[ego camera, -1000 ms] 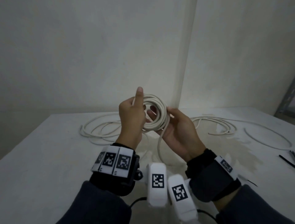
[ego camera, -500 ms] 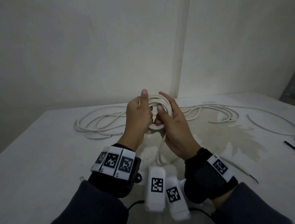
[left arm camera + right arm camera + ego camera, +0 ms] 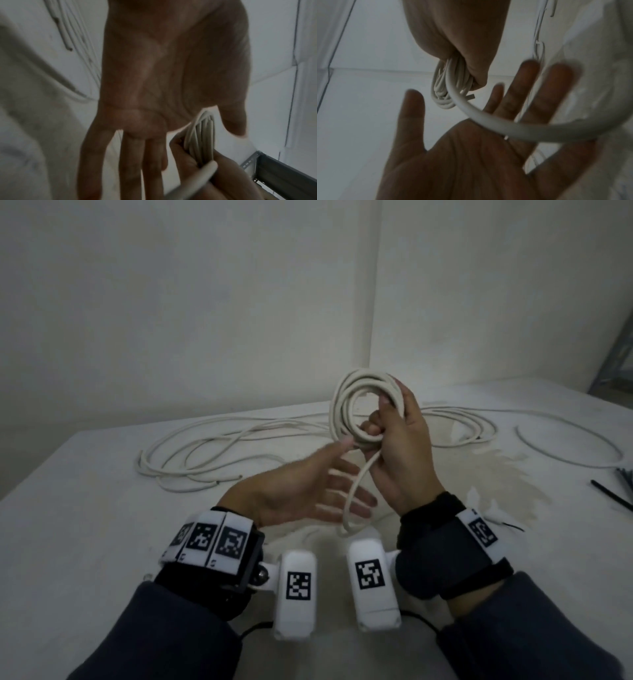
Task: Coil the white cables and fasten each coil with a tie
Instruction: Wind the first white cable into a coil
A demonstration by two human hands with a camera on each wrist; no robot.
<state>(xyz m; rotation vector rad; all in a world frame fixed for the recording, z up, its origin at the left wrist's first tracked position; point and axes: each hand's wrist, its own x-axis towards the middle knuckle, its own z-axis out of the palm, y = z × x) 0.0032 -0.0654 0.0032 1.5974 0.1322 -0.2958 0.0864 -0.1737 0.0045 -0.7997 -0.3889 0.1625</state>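
Note:
My right hand (image 3: 397,446) grips a coil of white cable (image 3: 346,405) upright above the table, fingers curled round its lower right side. A loose tail of that cable (image 3: 356,494) hangs down from the coil in a curve. The coil (image 3: 443,86) shows bunched under the right hand in the right wrist view, with the tail (image 3: 488,119) sweeping across. My left hand (image 3: 308,491) is off the coil, palm up, fingers spread and blurred, just left of the tail. The left wrist view shows that flat palm (image 3: 154,81) and the coil (image 3: 202,139) beyond it.
More white cable (image 3: 212,453) lies in loose loops on the white table (image 3: 85,525) to the left, and further cable (image 3: 479,426) behind and to the right. Black ties (image 3: 613,494) lie at the right edge. Walls stand close behind.
My left hand let go of the coil and dropped away with fingers spread. The right hand now holds the coil alone, raised and shifted right.

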